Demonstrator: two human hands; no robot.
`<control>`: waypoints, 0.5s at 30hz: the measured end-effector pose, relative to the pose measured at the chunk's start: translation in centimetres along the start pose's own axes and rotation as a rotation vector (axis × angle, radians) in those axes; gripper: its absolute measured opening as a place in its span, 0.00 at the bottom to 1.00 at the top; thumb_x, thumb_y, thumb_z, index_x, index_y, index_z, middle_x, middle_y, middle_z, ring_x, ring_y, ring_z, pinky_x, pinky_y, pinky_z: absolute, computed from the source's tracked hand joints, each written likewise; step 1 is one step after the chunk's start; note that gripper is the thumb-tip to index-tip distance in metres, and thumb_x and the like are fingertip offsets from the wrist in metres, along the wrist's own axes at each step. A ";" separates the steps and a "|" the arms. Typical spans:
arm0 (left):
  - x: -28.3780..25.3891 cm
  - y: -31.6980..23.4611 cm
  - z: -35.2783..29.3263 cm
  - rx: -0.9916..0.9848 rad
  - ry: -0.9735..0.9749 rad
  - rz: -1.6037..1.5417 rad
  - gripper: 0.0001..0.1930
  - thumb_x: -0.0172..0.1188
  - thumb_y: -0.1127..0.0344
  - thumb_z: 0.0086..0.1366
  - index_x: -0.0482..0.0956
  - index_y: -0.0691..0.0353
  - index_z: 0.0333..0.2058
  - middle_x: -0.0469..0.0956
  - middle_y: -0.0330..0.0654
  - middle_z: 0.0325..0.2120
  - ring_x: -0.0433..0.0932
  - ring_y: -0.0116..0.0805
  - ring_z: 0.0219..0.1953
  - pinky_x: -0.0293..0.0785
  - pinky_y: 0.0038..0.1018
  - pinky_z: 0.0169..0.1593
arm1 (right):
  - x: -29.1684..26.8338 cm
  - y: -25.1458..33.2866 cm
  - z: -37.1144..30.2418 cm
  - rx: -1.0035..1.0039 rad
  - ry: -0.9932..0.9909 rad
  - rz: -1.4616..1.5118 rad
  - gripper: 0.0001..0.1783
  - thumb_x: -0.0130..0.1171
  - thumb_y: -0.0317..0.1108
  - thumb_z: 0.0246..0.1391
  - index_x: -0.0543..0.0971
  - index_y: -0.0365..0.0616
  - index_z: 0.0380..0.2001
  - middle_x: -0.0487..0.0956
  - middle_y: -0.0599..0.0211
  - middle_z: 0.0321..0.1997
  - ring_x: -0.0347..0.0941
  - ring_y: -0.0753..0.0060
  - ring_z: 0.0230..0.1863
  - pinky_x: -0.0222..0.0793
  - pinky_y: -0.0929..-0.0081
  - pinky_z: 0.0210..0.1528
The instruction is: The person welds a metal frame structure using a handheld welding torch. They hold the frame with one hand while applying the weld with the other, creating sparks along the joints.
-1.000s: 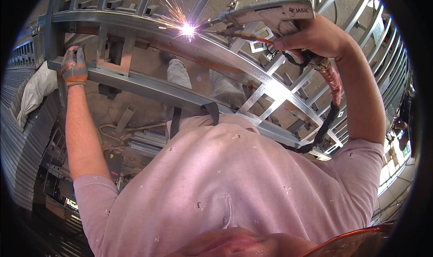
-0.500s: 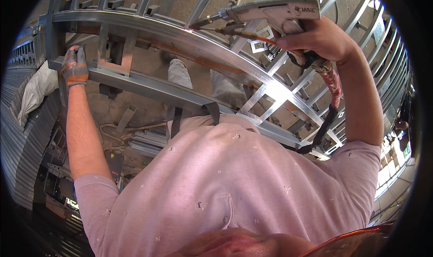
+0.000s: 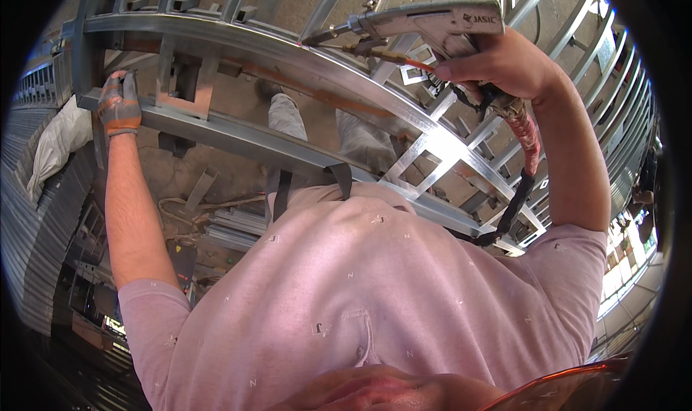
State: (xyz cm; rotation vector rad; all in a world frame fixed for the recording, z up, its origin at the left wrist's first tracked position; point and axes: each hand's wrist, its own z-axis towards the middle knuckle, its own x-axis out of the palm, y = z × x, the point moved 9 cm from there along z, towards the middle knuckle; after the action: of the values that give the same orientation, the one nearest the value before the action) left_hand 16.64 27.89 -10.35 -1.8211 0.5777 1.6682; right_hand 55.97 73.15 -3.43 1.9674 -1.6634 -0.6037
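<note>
My bare right hand (image 3: 517,63) is wrapped round the handle of a grey-white welding gun (image 3: 436,16). The gun's metal nozzle (image 3: 328,34) points left, its tip at the joint between an upright bar (image 3: 328,7) and the curved metal rail (image 3: 245,36). A small red spot shows at that joint. Below the nozzle runs a brass-coloured wire guide (image 3: 378,52) with an orange section. At the left, my left hand (image 3: 119,107), in a grey and orange glove, is closed over the end of the straight metal tube (image 3: 245,143) nearer my body.
A red-wrapped cable (image 3: 528,140) hangs from the gun past my right forearm. Rows of metal bars (image 3: 577,43) curve away at the right. A white sack (image 3: 61,140) and corrugated sheets (image 3: 32,245) stand at the left. Cut tubes (image 3: 234,227) lie on the floor.
The bright glow at the nozzle tip has faded to a small red spot. My right hand and the gun's rear have shifted slightly left. My left hand stays on the tube.
</note>
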 end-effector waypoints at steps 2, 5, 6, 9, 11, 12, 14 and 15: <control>0.1 0.2 0.0 -0.002 0.002 0.004 0.14 0.57 0.53 0.74 0.84 0.56 0.44 0.86 0.50 0.42 0.84 0.54 0.46 0.79 0.43 0.50 | -0.2 -0.4 0.0 0.013 0.028 -0.036 0.21 0.75 0.41 0.55 0.85 0.36 0.46 0.83 0.67 0.29 0.78 0.77 0.25 0.73 0.76 0.29; -0.1 -0.2 0.0 -0.010 -0.012 -0.010 0.14 0.57 0.53 0.74 0.84 0.56 0.44 0.86 0.50 0.42 0.84 0.55 0.46 0.79 0.43 0.50 | -0.1 -0.4 0.0 0.015 0.009 -0.044 0.22 0.75 0.41 0.55 0.86 0.36 0.46 0.84 0.66 0.28 0.78 0.76 0.25 0.73 0.76 0.29; 0.0 0.0 0.0 -0.010 -0.006 -0.014 0.14 0.57 0.53 0.74 0.84 0.56 0.44 0.86 0.50 0.42 0.84 0.55 0.46 0.79 0.43 0.50 | -0.1 -0.4 0.1 0.005 0.016 -0.039 0.22 0.75 0.41 0.56 0.86 0.35 0.46 0.84 0.66 0.28 0.78 0.76 0.25 0.73 0.76 0.29; 0.1 0.1 0.0 -0.001 0.005 -0.015 0.14 0.57 0.54 0.74 0.84 0.56 0.44 0.86 0.50 0.42 0.84 0.54 0.46 0.79 0.43 0.50 | 0.0 -0.6 0.1 0.016 0.035 -0.055 0.21 0.74 0.41 0.56 0.85 0.35 0.46 0.83 0.66 0.27 0.77 0.76 0.23 0.72 0.75 0.28; 0.1 0.1 0.0 -0.009 0.004 -0.018 0.14 0.57 0.54 0.74 0.84 0.56 0.44 0.86 0.50 0.42 0.84 0.54 0.46 0.79 0.43 0.50 | 0.1 -0.2 0.1 0.010 0.044 -0.044 0.20 0.74 0.40 0.57 0.85 0.35 0.45 0.82 0.67 0.25 0.76 0.77 0.22 0.71 0.75 0.28; -0.2 -0.3 0.0 -0.022 0.001 -0.023 0.13 0.57 0.54 0.74 0.84 0.56 0.44 0.86 0.50 0.42 0.84 0.54 0.46 0.79 0.42 0.51 | 0.1 -0.4 0.2 0.024 0.046 -0.045 0.20 0.74 0.40 0.57 0.85 0.35 0.45 0.81 0.68 0.25 0.76 0.77 0.22 0.71 0.75 0.28; -0.2 -0.4 -0.1 -0.025 -0.003 -0.031 0.13 0.57 0.54 0.75 0.84 0.56 0.44 0.85 0.50 0.42 0.84 0.54 0.47 0.79 0.42 0.51 | 0.1 -0.5 0.0 -0.002 0.009 -0.042 0.20 0.74 0.40 0.56 0.85 0.36 0.45 0.81 0.68 0.24 0.76 0.77 0.23 0.71 0.75 0.28; -0.2 -0.3 -0.1 -0.020 -0.002 -0.024 0.13 0.57 0.54 0.75 0.84 0.56 0.44 0.85 0.50 0.42 0.84 0.54 0.47 0.79 0.42 0.51 | 0.0 -0.4 0.1 -0.018 -0.009 -0.042 0.20 0.74 0.40 0.56 0.85 0.36 0.45 0.81 0.68 0.24 0.76 0.77 0.23 0.71 0.75 0.28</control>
State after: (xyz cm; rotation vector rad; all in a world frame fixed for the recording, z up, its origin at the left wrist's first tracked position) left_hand 16.92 28.03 -10.12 -1.8331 0.5383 1.6654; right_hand 56.21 73.17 -3.70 1.9941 -1.6203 -0.6415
